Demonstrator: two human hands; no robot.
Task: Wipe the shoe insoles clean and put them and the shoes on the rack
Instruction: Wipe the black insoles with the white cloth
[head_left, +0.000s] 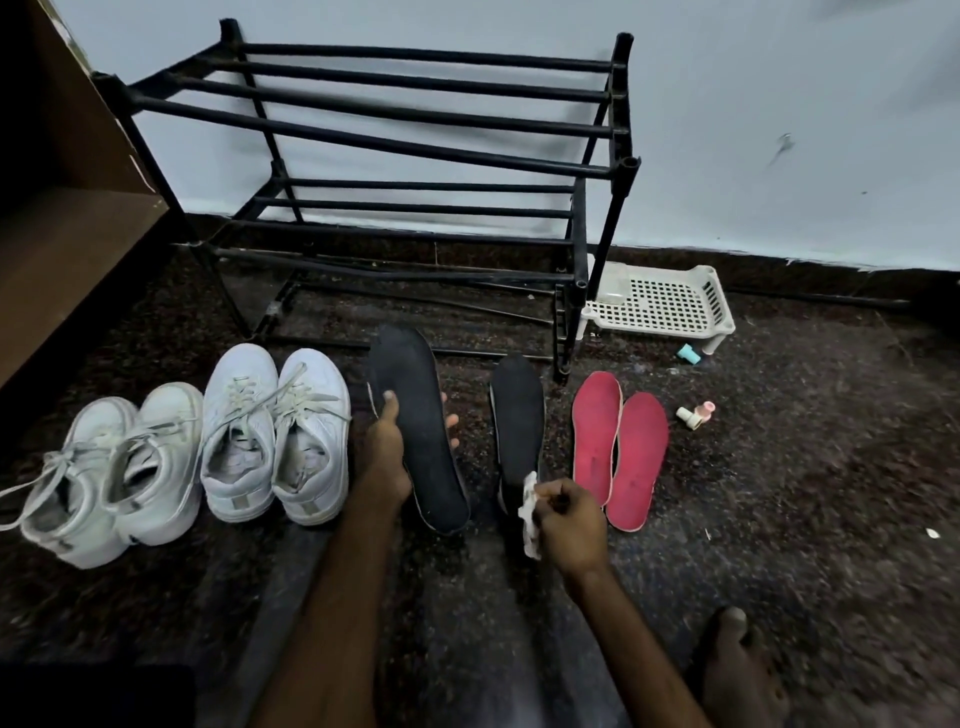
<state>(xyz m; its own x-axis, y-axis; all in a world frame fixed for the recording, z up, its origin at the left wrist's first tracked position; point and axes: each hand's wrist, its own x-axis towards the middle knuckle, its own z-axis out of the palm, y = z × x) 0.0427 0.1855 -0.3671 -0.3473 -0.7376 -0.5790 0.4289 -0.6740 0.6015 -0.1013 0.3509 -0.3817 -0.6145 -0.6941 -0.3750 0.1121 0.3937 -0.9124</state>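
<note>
While left hand (387, 457) grips black insole (423, 431) | right hand (566, 519) clutches white cloth (529, 506)

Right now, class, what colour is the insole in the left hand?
Black insole, held by the left hand; head view.

White sneakers: four, as two pairs (111, 467) (278, 434) | black insoles: two (421, 431) (519, 421) | red insoles: two (597, 436) (636, 460) | black tube rack: one (415, 150) | white cloth: one (530, 512) | white slotted tray: one (662, 301) | small plastic bits on floor: two (691, 353) (696, 414) | hands: two (387, 452) (569, 525)
</note>
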